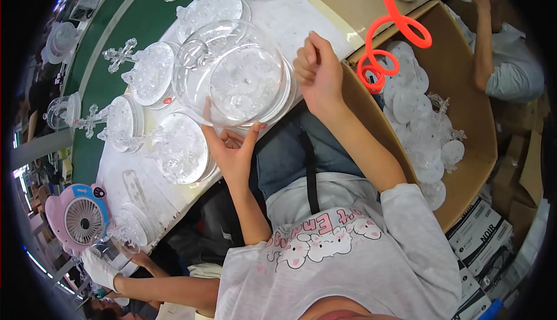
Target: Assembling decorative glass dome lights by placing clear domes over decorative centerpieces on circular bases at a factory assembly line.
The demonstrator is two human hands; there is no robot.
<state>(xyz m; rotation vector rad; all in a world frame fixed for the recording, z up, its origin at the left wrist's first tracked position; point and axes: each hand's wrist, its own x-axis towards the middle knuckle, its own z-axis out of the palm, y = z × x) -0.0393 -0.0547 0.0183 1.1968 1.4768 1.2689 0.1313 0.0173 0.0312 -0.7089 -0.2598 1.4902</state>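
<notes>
A pale grey T-shirt with cartoon animals tops blue trousers.

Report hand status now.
Left hand holding clear dome by its rim. Right hand raised, loosely curled. Red coiled hose hangs apart, to its right.

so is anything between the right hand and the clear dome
Nothing visible stands between the right hand and the dome. The left hand holds the dome's near edge; the red coil is off to the right, outside that gap.
</notes>
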